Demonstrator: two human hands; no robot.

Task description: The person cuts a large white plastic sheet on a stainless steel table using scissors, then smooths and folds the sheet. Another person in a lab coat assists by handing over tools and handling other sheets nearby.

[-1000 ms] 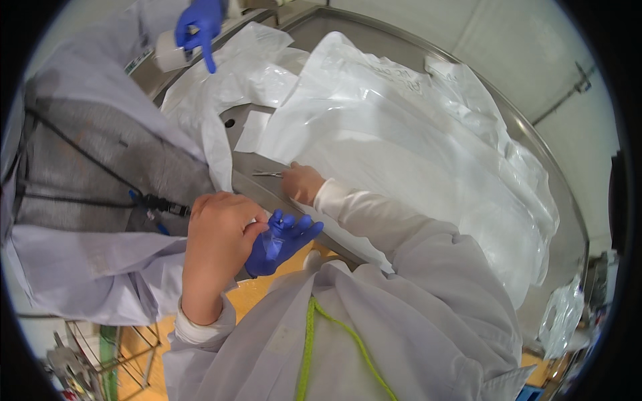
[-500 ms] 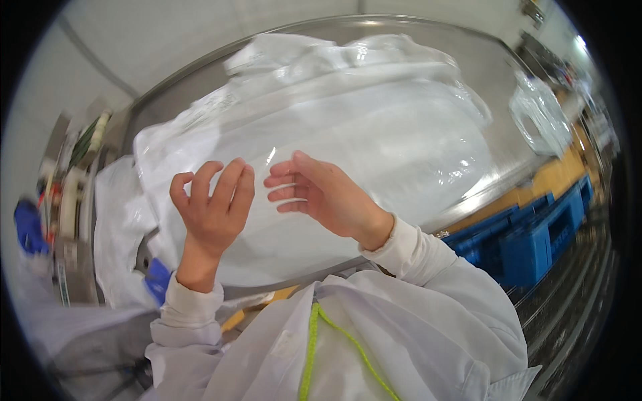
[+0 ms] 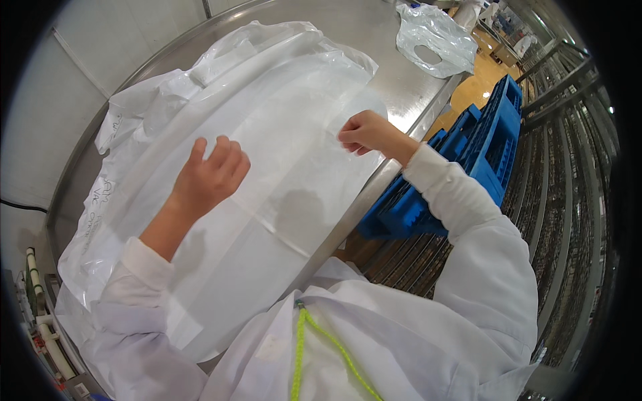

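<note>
A large stack of white plastic bags or sheets [image 3: 267, 154] lies flat on a steel table [image 3: 364, 30], its far and left edges crumpled and marked with handwriting. Over its left half hovers my left hand [image 3: 212, 170], fingers loosely bent and a little apart, with nothing visible in them. My right hand [image 3: 371, 134] is above the stack's right edge, its fingertips drawn together in a pinch. Whether plastic is caught between those fingertips cannot be made out. Both forearms wear white sleeves.
A crumpled clear plastic bag [image 3: 435, 40] with a hole lies at the table's far right. Blue plastic pallets [image 3: 485, 150] stand beyond the right edge, near metal racking [image 3: 562, 200]. A white wall [image 3: 107, 47] rises at the left, with pipes [image 3: 53, 347] at the lower left.
My view has turned toward the right. My hands, close together before, are now wide apart, and the right one has gone from spread fingers to a pinch. The top sheet looks smoother.
</note>
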